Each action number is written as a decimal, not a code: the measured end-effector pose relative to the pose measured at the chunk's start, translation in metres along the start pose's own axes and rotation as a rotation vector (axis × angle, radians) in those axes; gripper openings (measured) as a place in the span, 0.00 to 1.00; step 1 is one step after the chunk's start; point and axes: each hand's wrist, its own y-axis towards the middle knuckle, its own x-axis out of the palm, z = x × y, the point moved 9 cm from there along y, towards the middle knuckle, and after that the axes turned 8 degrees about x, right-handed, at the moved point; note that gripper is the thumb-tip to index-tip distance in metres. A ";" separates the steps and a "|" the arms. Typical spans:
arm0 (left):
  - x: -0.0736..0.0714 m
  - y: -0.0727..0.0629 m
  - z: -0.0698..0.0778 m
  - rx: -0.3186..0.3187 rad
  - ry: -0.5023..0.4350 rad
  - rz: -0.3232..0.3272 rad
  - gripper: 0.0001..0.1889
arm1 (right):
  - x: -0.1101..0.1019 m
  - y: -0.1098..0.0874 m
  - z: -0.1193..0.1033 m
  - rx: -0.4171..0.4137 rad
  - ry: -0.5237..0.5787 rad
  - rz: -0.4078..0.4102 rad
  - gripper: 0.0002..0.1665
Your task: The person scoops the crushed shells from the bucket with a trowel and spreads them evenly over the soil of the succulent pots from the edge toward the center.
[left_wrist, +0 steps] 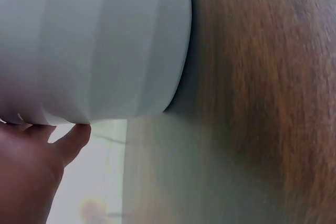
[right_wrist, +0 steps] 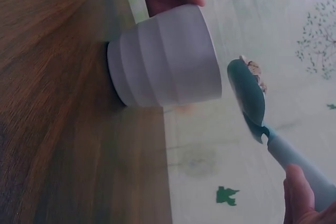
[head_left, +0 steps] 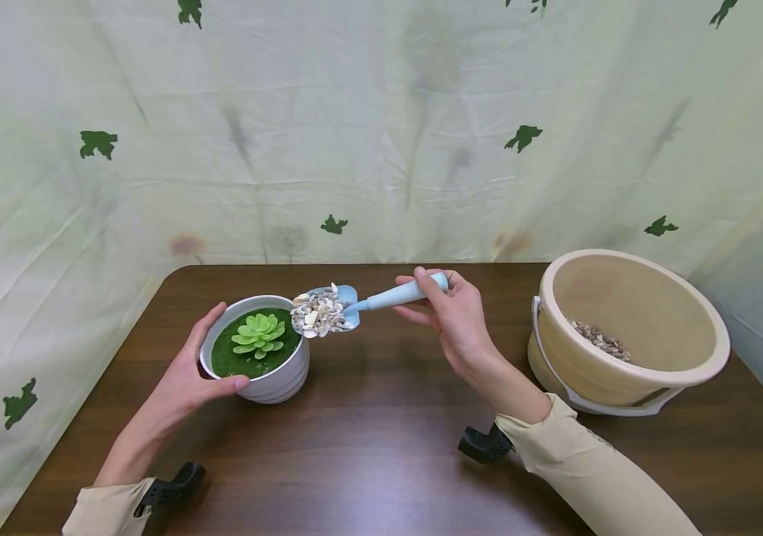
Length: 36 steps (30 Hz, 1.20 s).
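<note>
My left hand (head_left: 183, 383) grips a white ribbed flowerpot (head_left: 282, 381) from the left, thumb at the front of the rim and fingers round its far side. Inside it a light green succulent (head_left: 259, 333) sits on a green mossy surface. The pot stands upright on the table, as the left wrist view shows by its base (left_wrist: 163, 45). With my right hand (head_left: 460, 324) I hold the handle of a light blue trowel (head_left: 391, 297). Its blade, heaped with pale stone chips (head_left: 317, 314), is just above the pot's right rim. In the right wrist view the blade (right_wrist: 249, 93) is apart from the pot.
To the right stands a beige bucket (head_left: 629, 387) with its pale handle hanging down and some gravel (head_left: 598, 341) inside. Brown wood tabletop (head_left: 381, 461) lies between pot and bucket. A pale curtain (head_left: 368, 134) with green leaf shapes hangs behind the table.
</note>
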 end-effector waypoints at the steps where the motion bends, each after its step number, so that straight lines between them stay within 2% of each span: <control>1: 0.000 -0.001 0.000 -0.006 0.004 0.002 0.54 | 0.001 0.001 0.001 -0.003 -0.003 -0.001 0.12; 8: 0.002 -0.001 0.001 0.000 -0.007 0.022 0.54 | 0.004 0.006 0.006 -0.007 -0.017 0.012 0.12; 14: 0.002 -0.001 0.002 0.028 0.006 0.071 0.55 | 0.007 0.009 0.007 -0.014 -0.029 0.007 0.14; 19: 0.003 -0.004 0.003 0.018 0.082 0.109 0.55 | 0.010 0.009 0.002 -0.061 -0.048 -0.014 0.12; 22: 0.005 -0.007 0.005 -0.005 0.118 0.101 0.54 | 0.013 0.009 -0.002 -0.094 -0.076 -0.029 0.12; 27: 0.009 -0.010 0.009 -0.018 0.015 0.046 0.51 | 0.015 0.007 -0.006 -0.123 -0.105 -0.036 0.11; 31: 0.011 -0.011 0.012 -0.011 -0.082 0.049 0.49 | 0.016 0.006 -0.007 -0.129 -0.109 -0.036 0.11; 34: 0.010 -0.011 0.012 -0.010 -0.081 0.069 0.49 | 0.017 0.005 -0.008 -0.133 -0.113 -0.037 0.11; 36: 0.009 -0.011 0.012 -0.013 -0.049 0.077 0.50 | 0.018 0.004 -0.009 -0.136 -0.113 -0.037 0.11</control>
